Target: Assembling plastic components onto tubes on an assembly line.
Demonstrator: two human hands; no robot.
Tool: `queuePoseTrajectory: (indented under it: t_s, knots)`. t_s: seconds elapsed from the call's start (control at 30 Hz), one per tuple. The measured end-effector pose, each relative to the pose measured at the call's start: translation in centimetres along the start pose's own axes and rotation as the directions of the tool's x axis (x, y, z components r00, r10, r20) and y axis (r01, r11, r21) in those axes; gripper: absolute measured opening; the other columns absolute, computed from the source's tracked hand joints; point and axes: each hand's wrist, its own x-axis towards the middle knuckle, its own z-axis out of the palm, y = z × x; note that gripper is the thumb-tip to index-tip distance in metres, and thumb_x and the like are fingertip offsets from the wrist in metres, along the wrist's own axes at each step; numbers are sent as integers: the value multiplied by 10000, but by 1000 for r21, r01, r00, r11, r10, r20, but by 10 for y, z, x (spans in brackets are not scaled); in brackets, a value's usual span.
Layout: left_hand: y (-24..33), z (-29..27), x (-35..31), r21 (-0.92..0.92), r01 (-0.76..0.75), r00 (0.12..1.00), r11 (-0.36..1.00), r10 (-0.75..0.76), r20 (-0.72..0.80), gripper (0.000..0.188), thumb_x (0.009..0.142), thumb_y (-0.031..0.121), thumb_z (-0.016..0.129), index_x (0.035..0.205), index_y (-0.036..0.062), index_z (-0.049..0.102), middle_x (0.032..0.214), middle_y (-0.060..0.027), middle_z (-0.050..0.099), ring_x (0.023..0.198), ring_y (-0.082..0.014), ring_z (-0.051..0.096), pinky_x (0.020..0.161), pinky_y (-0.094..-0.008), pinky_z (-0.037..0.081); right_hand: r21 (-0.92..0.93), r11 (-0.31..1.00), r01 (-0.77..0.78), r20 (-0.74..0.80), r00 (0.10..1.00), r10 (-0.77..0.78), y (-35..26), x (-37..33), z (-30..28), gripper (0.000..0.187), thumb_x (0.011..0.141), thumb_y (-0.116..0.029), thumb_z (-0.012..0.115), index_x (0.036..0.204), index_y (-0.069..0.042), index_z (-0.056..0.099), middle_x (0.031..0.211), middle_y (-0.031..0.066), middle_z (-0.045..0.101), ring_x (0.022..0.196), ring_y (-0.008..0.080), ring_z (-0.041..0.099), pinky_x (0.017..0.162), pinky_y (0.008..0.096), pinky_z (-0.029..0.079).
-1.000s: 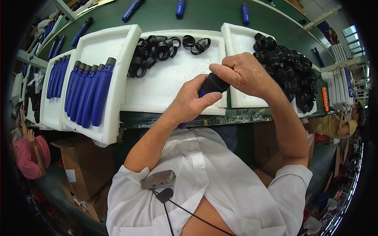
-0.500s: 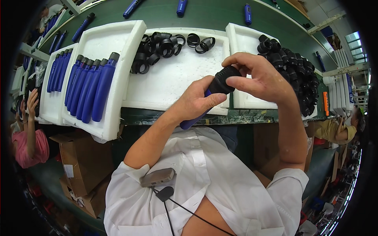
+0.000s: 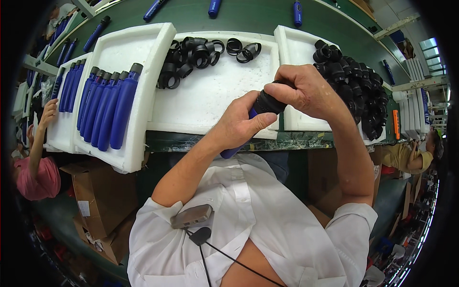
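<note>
My left hand point(image 3: 240, 122) is closed around a blue tube-shaped handle point(image 3: 233, 152), which I hold at a tilt above the front edge of the middle tray. A black ribbed head point(image 3: 268, 104) forms its upper end. Over that end my right hand point(image 3: 306, 91) is curled, thumb and fingers gripping the black part and hiding its tip. Behind my hands, loose black rings point(image 3: 198, 53) lie in the white foam tray point(image 3: 191, 112). Several blue handles with dark ends point(image 3: 106, 110) stand side by side in the foam tray at the left.
At the right, another foam tray point(image 3: 301, 119) carries a heap of black ribbed parts point(image 3: 356, 81). Blue pieces point(image 3: 214, 7) lie spaced along the green surface point(image 3: 253, 23) behind. An orange tool point(image 3: 396, 124) lies far right. At the far left a co-worker's hand point(image 3: 48, 112) reaches to the tray.
My right fingers have closed further over the black end, and the hand has turned. The blue pieces behind have shifted left. At the far left, the co-worker's hand has moved toward the blue handles.
</note>
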Motion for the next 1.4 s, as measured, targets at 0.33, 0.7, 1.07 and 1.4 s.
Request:
queuePoseTrajectory:
  t_s: [0.33,0.7,1.07,1.4]
  knots:
    - [-7,-1,0,-20,65,998,998,-66,-16,469,913,419,716,1081,-9,622,856,-59,635,784,-140,579,706,-306,484,-240,957,162,-25,985,-173,2,5,9,418,956,-313,606,728,37,608,558,155,508,492,237,465,494,381,396]
    - [0,4,3,270,14,994,963,16,-108,428,913,361,710,1063,-27,610,829,-59,628,758,-133,572,695,-307,474,-505,847,164,-46,975,-216,11,5,30,170,911,-180,582,876,-17,619,714,155,588,690,352,639,637,463,519]
    - [13,-5,7,457,-35,993,889,83,-83,421,880,326,744,1049,-28,592,849,-142,652,736,-230,629,686,-358,501,-634,761,134,-117,957,-266,10,10,39,207,944,-153,529,794,-15,564,718,170,570,679,370,619,596,456,496]
    - [13,0,16,715,-74,978,696,192,-85,409,879,311,731,1041,-23,560,912,-249,668,827,-410,660,741,-449,515,-573,818,45,-181,967,-180,19,16,39,188,884,-190,590,819,-14,601,769,141,634,729,364,659,644,475,538]
